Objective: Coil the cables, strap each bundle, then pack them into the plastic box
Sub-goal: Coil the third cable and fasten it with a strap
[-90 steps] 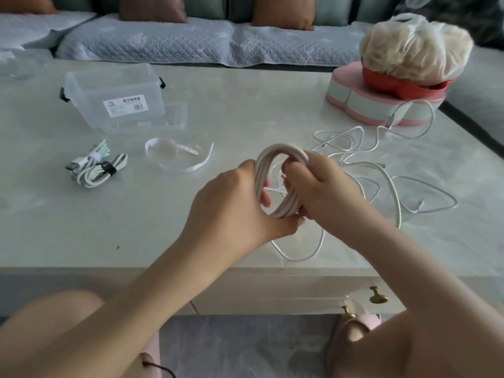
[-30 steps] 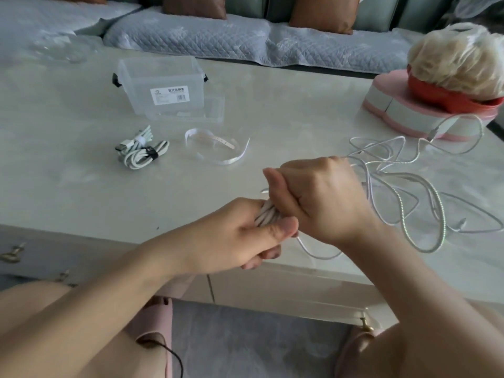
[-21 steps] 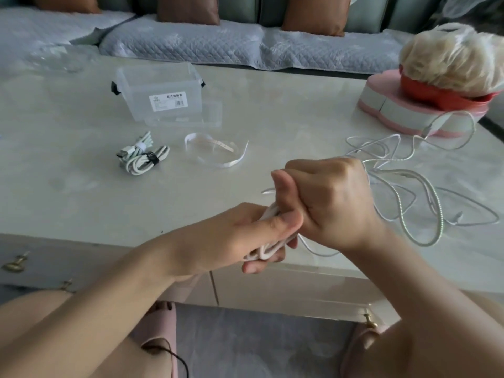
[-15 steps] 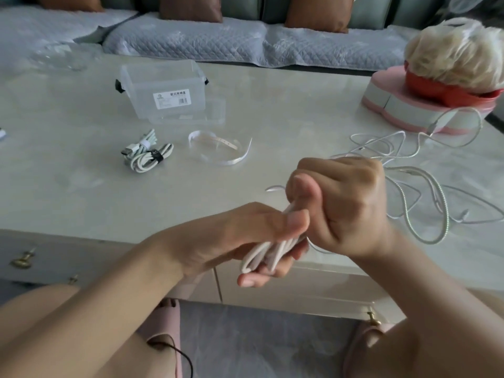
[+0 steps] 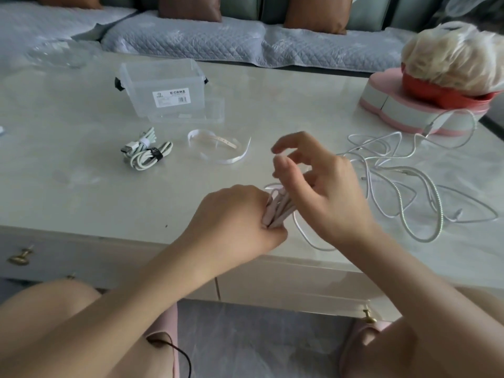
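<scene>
Grey quilted sofa (image 5: 191, 42) with brown cushions runs along the far side, pale marble table (image 5: 81, 192) fills most of the view. Far right on the table, pink tray (image 5: 403, 113) with a red bowl and a bagged pale bundle on top. Far left of centre, clear plastic box (image 5: 163, 91), lid off, white label on the near wall; inside looks bare but hard to tell through the plastic. Loose cables (image 5: 409, 181) sprawl on the right, uncoiled, one end up against the pink tray. Two strapped bundles (image 5: 147, 154) lie just near of the box, touching each other, well apart from my hands. White strap (image 5: 218, 148) lies curled just right of them. My left hand (image 5: 234, 222) is closed tight around the folded white cable (image 5: 278, 211) at the near edge, loops sticking out to the right. My right hand (image 5: 324, 192) is above the loops, fingers spread loose, thumb and forefinger apart, gripping nothing I can see. A tail of the cable trails under the right hand.
</scene>
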A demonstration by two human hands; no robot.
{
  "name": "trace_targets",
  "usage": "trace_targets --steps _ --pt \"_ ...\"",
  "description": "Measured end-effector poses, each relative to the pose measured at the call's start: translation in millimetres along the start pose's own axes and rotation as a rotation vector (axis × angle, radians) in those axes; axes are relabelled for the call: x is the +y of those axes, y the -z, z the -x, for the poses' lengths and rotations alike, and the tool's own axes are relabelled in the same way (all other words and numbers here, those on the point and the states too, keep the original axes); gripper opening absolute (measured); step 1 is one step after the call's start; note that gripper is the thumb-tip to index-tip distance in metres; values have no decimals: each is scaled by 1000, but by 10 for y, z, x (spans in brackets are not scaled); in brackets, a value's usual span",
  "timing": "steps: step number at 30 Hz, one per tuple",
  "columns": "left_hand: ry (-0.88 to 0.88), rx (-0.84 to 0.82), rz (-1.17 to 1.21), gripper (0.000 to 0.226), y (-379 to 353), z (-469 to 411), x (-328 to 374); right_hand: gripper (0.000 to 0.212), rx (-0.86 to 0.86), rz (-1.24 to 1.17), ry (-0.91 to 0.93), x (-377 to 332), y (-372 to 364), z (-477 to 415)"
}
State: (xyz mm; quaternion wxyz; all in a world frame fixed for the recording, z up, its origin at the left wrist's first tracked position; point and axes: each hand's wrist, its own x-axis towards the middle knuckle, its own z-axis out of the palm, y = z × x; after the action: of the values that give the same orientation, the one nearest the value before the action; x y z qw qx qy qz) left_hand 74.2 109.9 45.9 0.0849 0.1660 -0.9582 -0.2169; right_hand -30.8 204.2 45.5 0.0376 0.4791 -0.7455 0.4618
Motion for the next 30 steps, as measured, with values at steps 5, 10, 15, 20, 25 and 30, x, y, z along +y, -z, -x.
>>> trace_targets --steps 5,10,15,20,25,30 --pt "-183 260 -232 33 5 54 -16 52 36 289 -9 -71 66 -10" --pt "-194 365 -338 38 28 76 -11 49 -84 89 43 -103 72 14" --pt "-132 320 -114 27 -44 101 -52 30 42 -19 87 -45 -53 89" --pt "-20 200 176 30 -101 116 19 28 54 -84 48 -16 -73 91" --pt "-64 37 419 35 -74 116 15 35 58 -60 9 -34 -74 66" --pt "-33 44 434 41 -20 96 -132 53 -217 -107 -107 -76 -78 -66"
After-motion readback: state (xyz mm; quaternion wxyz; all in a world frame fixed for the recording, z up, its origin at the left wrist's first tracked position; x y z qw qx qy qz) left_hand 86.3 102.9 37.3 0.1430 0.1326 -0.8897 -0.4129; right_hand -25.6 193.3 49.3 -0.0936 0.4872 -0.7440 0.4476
